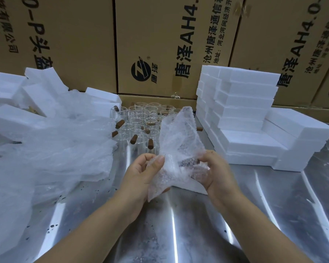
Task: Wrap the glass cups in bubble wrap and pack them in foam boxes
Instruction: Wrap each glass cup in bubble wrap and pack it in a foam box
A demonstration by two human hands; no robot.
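Currently gripping one bubble wrap sheet (179, 133) with both hands, just above a metal table (179, 234). Left hand (141, 175): thumb pressed flat on the sheet's near-left edge, fingers curled behind it. Right hand (215, 171): fingers curled round the bunched lower part of the sheet. Between the two hands, inside the bunched wrap, a dark blurred patch; cannot tell whether a cup. Rising from the hands, away from the body, the free end of the sheet, crumpled and upright.

Just beyond the hands, partly hidden by that free end, a cluster of glass cups (141, 120) standing on the table, with brown cylindrical pieces (134, 139) tilted among them. Under the right hand, lying on the table, a white foam piece (194, 186). Beyond and to the right of the right hand, stacked foam boxes (241, 114), well apart from the fingers. Left of the left hand, a loose heap of clear plastic wrap (55, 141), with scattered foam blocks (8, 114) behind it. Farthest from both hands, a wall of printed cardboard cartons (160, 44).
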